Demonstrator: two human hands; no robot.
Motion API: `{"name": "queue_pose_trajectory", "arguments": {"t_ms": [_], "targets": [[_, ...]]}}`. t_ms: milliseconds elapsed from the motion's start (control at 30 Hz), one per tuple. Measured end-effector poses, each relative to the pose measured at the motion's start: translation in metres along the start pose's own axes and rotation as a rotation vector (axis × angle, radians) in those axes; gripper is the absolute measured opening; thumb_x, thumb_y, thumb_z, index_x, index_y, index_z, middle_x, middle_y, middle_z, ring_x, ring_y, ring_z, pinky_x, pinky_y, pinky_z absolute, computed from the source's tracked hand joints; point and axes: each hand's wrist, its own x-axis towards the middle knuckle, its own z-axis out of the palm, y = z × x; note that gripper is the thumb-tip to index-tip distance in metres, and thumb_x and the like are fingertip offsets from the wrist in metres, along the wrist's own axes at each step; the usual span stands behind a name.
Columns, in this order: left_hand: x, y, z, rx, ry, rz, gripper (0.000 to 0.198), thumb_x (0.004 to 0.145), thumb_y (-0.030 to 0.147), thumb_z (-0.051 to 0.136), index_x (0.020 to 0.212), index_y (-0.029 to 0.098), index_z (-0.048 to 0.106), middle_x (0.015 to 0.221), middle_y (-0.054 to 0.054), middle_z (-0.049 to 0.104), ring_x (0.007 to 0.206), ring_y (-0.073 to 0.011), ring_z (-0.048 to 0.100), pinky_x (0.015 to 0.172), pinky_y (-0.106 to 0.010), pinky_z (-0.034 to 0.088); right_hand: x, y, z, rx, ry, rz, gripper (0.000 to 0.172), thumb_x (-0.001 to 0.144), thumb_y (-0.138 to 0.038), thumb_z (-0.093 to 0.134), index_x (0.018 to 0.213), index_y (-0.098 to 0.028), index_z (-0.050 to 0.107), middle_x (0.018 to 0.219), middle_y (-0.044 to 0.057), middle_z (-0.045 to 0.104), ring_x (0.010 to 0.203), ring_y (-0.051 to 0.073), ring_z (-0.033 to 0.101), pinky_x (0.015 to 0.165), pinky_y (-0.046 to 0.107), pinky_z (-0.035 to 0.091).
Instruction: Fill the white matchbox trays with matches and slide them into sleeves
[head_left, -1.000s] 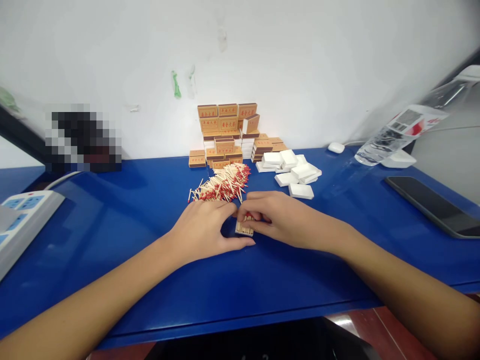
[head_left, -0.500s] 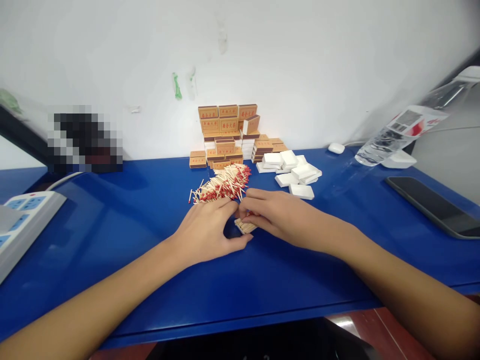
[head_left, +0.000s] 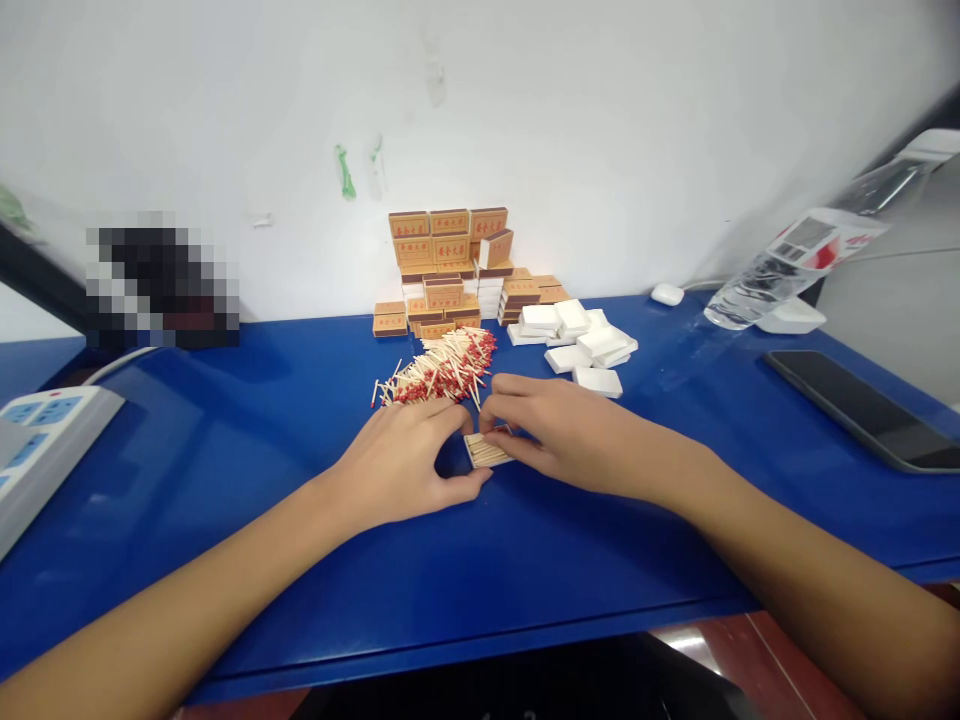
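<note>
A small white matchbox tray (head_left: 471,452) lies on the blue table, with matchsticks (head_left: 487,453) laid side by side in it. My left hand (head_left: 409,455) curves around the tray's left end, thumb at the near side and fingers at the far side, gripping it. My right hand (head_left: 551,425) is over the tray's right part, its thumb and fingers bent together on the matches; the fingertips are partly hidden. Just beyond the hands is a heap of loose red-tipped matches (head_left: 442,370).
Brown matchboxes (head_left: 450,250) stand stacked against the wall. White trays (head_left: 598,381) are piled right of the matches. A water bottle (head_left: 795,255), a white case (head_left: 667,294) and a phone (head_left: 862,405) are at the right. A power strip (head_left: 64,450) lies at the left.
The view has shifted slightly. My right fingers have changed position a little over the tray, and more of the matches inside shows. My left hand keeps its grip.
</note>
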Motion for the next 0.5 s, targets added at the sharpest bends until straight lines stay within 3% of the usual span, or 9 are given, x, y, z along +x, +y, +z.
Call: {"name": "queue_pose_trajectory", "arguments": {"t_ms": [133,233,367,500], "targets": [[0.0,-0.001,-0.002,-0.023,-0.006,0.004,0.031,0.086,0.049,0.069,0.099,0.021,0.068,0.095,-0.002,0.073,0.076,-0.0191,0.066,0.062,-0.032,0.044,-0.001,0.01,-0.018,-0.004,0.146,0.009,0.015,0.1,-0.025,0.054,0.094,-0.019,0.067,0.092,0.005,0.063,0.075,0.016,0.056,0.068,0.03,0.039],[0.0,-0.003,-0.002,-0.073,-0.004,0.026,0.032,0.087,0.047,0.069,0.107,0.021,0.07,0.102,-0.002,0.075,0.083,-0.02,0.069,0.069,-0.033,0.049,-0.008,0.036,-0.037,-0.059,0.239,0.123,0.018,0.097,-0.032,0.055,0.092,-0.021,0.068,0.081,0.004,0.063,0.073,0.018,0.056,0.069,0.032,0.039],[0.0,-0.005,-0.001,-0.077,-0.019,0.043,0.036,0.091,0.049,0.066,0.113,0.021,0.072,0.104,-0.005,0.074,0.085,-0.0207,0.069,0.072,-0.033,0.051,-0.022,0.078,-0.051,-0.101,0.167,0.32,0.029,0.087,-0.047,0.063,0.098,-0.021,0.072,0.084,0.006,0.066,0.073,0.02,0.059,0.067,0.033,0.041],[0.001,-0.007,-0.001,-0.053,-0.018,0.055,0.04,0.096,0.053,0.063,0.121,0.023,0.071,0.09,-0.003,0.07,0.072,-0.017,0.064,0.064,-0.03,0.047,-0.027,0.1,-0.049,-0.118,0.103,0.356,0.039,0.081,-0.049,0.066,0.108,-0.021,0.073,0.085,0.006,0.065,0.074,0.021,0.059,0.067,0.033,0.043]]}}
